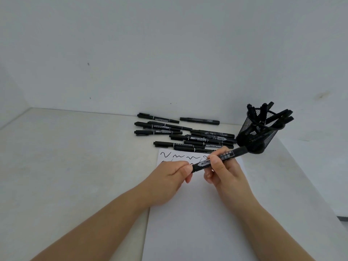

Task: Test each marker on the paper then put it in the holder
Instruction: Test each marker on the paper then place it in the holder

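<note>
Both hands hold one thick black marker (230, 154) above the white paper (199, 213). My left hand (169, 178) pinches its near end, where the cap sits. My right hand (222, 170) grips the barrel, whose far end points toward the black mesh holder (263, 140). Several markers stand in that holder. Black squiggles (180, 157) run along the paper's far edge, partly hidden by my hands. Several more black markers (180, 132) lie in a loose pile beyond the paper.
A white wall rises just behind the markers and holder. The white table (66, 166) stretches to the left of the paper. Its right edge (320, 185) falls away near the holder.
</note>
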